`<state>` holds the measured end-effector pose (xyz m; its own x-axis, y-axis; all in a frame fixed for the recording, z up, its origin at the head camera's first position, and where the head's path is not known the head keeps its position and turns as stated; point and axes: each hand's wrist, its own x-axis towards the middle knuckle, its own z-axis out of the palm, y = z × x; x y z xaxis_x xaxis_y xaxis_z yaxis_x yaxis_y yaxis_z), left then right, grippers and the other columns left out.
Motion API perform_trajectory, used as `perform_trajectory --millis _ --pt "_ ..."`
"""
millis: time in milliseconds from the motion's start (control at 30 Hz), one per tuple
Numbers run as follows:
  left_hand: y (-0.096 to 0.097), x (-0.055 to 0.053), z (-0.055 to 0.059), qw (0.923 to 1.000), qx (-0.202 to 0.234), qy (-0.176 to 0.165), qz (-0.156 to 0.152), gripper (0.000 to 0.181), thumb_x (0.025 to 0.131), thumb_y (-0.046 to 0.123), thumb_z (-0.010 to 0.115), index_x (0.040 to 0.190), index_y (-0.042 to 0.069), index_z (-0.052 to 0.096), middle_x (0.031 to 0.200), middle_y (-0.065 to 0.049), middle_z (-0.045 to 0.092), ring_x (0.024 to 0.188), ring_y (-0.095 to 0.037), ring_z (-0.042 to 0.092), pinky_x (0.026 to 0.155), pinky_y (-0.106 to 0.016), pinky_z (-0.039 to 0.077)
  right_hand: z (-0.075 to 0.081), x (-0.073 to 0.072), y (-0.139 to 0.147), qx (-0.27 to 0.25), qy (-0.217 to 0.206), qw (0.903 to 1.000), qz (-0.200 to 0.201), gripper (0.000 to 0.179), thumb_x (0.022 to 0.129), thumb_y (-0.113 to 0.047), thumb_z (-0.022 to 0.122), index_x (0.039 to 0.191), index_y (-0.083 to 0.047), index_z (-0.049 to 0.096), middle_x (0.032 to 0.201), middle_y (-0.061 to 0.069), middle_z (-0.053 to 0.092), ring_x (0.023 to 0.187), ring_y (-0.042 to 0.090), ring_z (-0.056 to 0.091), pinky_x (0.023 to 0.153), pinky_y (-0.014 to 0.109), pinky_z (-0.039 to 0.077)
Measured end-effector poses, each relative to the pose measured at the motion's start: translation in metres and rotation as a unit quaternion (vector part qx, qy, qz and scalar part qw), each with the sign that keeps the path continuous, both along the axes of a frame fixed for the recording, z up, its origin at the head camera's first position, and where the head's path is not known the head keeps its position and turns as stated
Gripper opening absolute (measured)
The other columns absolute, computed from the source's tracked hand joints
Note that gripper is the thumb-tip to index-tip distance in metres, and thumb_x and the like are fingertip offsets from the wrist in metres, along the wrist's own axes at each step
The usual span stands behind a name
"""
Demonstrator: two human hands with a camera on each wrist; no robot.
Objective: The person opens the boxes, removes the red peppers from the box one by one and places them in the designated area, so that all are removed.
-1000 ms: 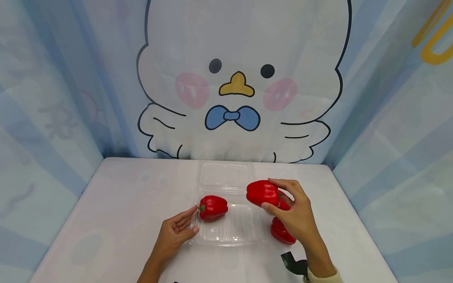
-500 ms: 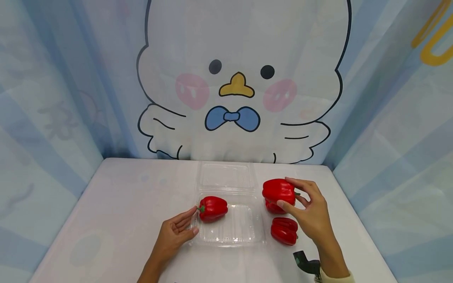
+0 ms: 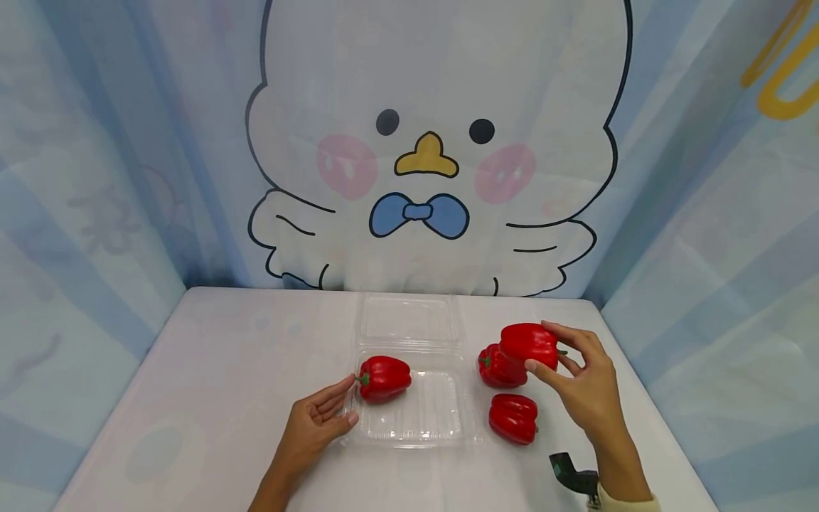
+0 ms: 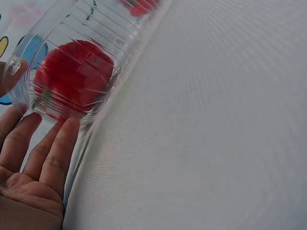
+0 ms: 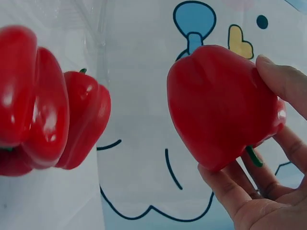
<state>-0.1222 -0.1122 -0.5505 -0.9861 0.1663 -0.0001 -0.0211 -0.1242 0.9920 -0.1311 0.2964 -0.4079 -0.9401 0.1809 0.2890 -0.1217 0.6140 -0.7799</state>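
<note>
My right hand [image 3: 591, 387] pinches a red bell pepper [image 3: 529, 343] between thumb and fingertips, its green stem toward the palm. The right wrist view shows this held pepper [image 5: 218, 105] large. Just left of it in the head view is a second red bell pepper [image 3: 502, 368], partly overlapped; a third bell pepper [image 3: 514, 419] lies nearer on the table. My left hand [image 3: 320, 421] holds the left rim of a clear plastic container [image 3: 441, 427], fingertips against its wall [image 4: 108, 26]. Inside, at the left end, another red bell pepper [image 3: 384, 379] lies on its side.
The container's clear lid [image 3: 408, 318] lies folded back behind it, toward the far edge of the white table [image 3: 249, 370]. A printed curtain [image 3: 422, 256] surrounds the table. A dark device [image 3: 572, 475] sits at my right wrist.
My right hand has moved right with its bell pepper, from near the container's right edge to beyond the second pepper. Both table peppers show more fully now. My left hand has stayed put.
</note>
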Motion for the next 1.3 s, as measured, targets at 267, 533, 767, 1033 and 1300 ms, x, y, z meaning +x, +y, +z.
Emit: perform_trajectory --millis 267,533,767,1033,1300 --pt "0.000 0.000 0.001 1.0000 -0.001 -0.001 0.000 0.064 0.090 -0.001 0.081 0.150 0.001 0.058 0.157 -0.015 0.056 0.142 -0.016 0.054 0.107 -0.016 0.051 -0.006 -0.004 0.015 0.005 -0.011 0.9996 -0.025 0.072 0.086 -0.024 0.092 0.151 -0.019 0.060 0.147 0.005 0.056 0.125 0.005 0.051 0.093 0.006 0.049" --pt "0.000 0.000 0.001 1.0000 0.000 -0.008 0.002 0.065 0.090 0.000 0.082 0.150 0.001 0.059 0.157 -0.014 0.057 0.143 -0.018 0.053 0.107 -0.016 0.051 -0.017 -0.010 0.033 0.004 -0.030 0.9986 -0.043 0.077 0.086 -0.026 0.091 0.155 -0.021 0.056 0.153 0.007 0.053 0.129 0.009 0.050 0.092 0.006 0.050" --pt "-0.001 0.000 -0.001 1.0000 0.001 0.002 -0.001 0.066 0.089 0.002 0.083 0.150 -0.001 0.058 0.157 -0.016 0.056 0.142 -0.016 0.054 0.107 -0.017 0.051 -0.025 -0.013 0.050 0.007 -0.036 0.9985 -0.040 0.075 0.089 -0.023 0.089 0.156 -0.016 0.054 0.154 0.011 0.053 0.126 0.004 0.048 0.086 -0.001 0.048" --pt "0.000 0.000 -0.001 1.0000 0.001 0.002 -0.004 0.065 0.090 0.001 0.082 0.150 -0.001 0.057 0.158 -0.016 0.055 0.143 -0.019 0.053 0.106 -0.017 0.052 -0.037 -0.015 0.063 0.011 -0.063 0.9966 -0.052 0.073 0.091 -0.029 0.086 0.156 -0.015 0.054 0.154 0.013 0.053 0.128 0.011 0.049 0.085 -0.002 0.045" --pt "0.000 0.000 -0.001 1.0000 0.001 0.006 -0.002 0.065 0.090 0.000 0.082 0.150 -0.001 0.058 0.157 -0.016 0.056 0.140 -0.013 0.055 0.106 -0.017 0.052 -0.046 -0.017 0.075 0.001 -0.085 0.9944 -0.063 0.074 0.093 -0.026 0.085 0.157 -0.014 0.051 0.157 0.017 0.051 0.135 0.028 0.049 0.081 -0.004 0.044"
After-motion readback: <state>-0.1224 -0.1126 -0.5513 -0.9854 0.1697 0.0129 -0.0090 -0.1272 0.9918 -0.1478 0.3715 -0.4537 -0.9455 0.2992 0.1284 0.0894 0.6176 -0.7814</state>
